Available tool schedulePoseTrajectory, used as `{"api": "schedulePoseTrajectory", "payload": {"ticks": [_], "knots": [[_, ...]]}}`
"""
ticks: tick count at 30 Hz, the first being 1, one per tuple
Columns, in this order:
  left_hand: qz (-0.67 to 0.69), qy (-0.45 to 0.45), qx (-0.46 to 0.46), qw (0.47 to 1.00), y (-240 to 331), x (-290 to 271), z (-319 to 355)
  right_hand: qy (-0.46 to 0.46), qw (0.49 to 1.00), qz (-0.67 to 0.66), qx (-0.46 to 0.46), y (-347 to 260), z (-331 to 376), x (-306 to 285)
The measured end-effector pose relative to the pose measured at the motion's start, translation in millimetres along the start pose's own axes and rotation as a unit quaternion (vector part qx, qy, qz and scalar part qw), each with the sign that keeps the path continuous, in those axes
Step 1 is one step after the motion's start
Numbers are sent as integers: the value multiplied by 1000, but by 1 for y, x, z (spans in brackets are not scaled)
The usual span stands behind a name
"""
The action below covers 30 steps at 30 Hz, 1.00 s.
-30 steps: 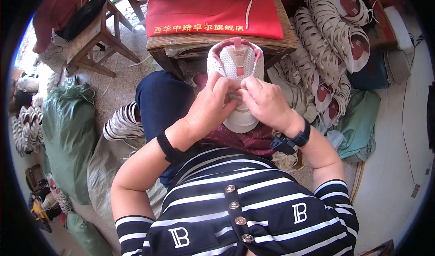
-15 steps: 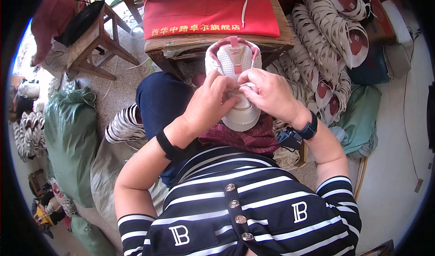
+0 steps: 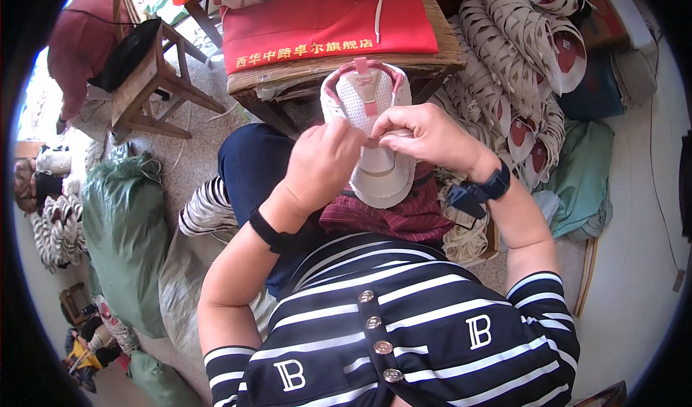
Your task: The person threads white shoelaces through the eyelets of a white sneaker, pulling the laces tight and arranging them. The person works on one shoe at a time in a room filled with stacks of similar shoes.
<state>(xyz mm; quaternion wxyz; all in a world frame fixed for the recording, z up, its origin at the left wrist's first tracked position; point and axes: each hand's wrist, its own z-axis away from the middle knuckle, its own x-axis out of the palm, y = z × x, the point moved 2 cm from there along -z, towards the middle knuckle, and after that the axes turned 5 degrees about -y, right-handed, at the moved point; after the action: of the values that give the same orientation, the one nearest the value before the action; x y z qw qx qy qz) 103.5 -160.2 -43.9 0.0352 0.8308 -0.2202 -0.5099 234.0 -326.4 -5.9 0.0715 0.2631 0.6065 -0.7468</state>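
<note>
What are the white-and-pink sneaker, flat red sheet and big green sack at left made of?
White-and-pink mesh sneaker: tongue looks like matte textile mesh, tiny holes visible.
Flat red fabric sheet: probably cloth, low sheen, maybe nonwoven.
Big green plastic sack: likely plastic, glossy along crinkled folds.

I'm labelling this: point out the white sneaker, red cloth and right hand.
White sneaker [image 3: 378, 162]: head view, on the forefoot.
Red cloth [image 3: 326, 27]: head view, on its flat top.
Right hand [image 3: 437, 136]: head view, on its back.
</note>
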Motion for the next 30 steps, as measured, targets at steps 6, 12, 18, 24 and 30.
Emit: {"api": "schedulePoseTrajectory", "payload": {"ticks": [6, 12, 18, 24, 30], "knots": [[-133, 55, -112, 983, -37, -64, 35, -3, 994, -110, 15, 10, 8, -5], [-291, 99, -353, 884, -187, -187, 215, -18, 947, -280, 159, 30, 47, -2], [-238, 125, -597, 755, -237, -232, 422, -81, 937, -273, 204, 65, 69, 0], [262, 182, -441, 839, -129, -102, 168, 12, 931, -321, 174, 18, 88, -36], [281, -74, -229, 929, -17, -30, 23, 55, 937, -312, 146, -20, 81, -70]]}}
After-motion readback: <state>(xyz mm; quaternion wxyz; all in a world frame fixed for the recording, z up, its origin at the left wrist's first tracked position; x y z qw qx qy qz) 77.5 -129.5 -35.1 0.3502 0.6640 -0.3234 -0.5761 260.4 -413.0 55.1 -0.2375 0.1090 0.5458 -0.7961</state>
